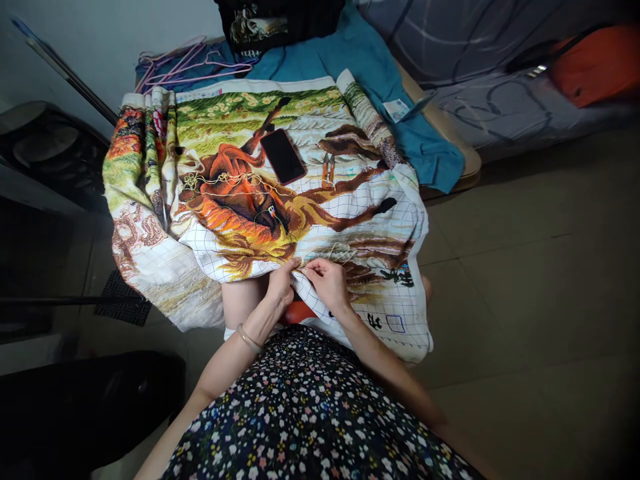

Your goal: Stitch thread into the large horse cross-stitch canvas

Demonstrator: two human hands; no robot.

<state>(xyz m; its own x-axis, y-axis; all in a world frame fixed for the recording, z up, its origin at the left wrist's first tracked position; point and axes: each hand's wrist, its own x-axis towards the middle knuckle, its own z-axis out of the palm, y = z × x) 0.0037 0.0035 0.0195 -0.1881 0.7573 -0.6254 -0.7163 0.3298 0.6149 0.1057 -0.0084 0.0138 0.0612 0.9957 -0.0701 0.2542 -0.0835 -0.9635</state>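
Note:
Across my lap lies a large cross-stitch cloth (pixel 370 233) with a partly stitched picture of horses and grass on a printed grid. My left hand (pixel 283 283) grips a bunched fold of it, thumb on top. Right beside it, my right hand (pixel 327 280) is closed in a pinch at the same fold; what is between its fingertips is too small to make out. Pale thread (pixel 340 252) loops on the cloth just beyond my right fingers. Further up lie loose yellow thread (pixel 225 181), a dark phone (pixel 283 156) and orange-handled thread snips (pixel 328 172).
The cloth's rolled side (pixel 133 147) hangs down at the left. Pink hangers (pixel 183 63) and a black printed bag (pixel 280 27) lie on a teal cloth (pixel 320 57) behind. An orange item (pixel 597 67) sits at the far right, above the tiled floor (pixel 510 287).

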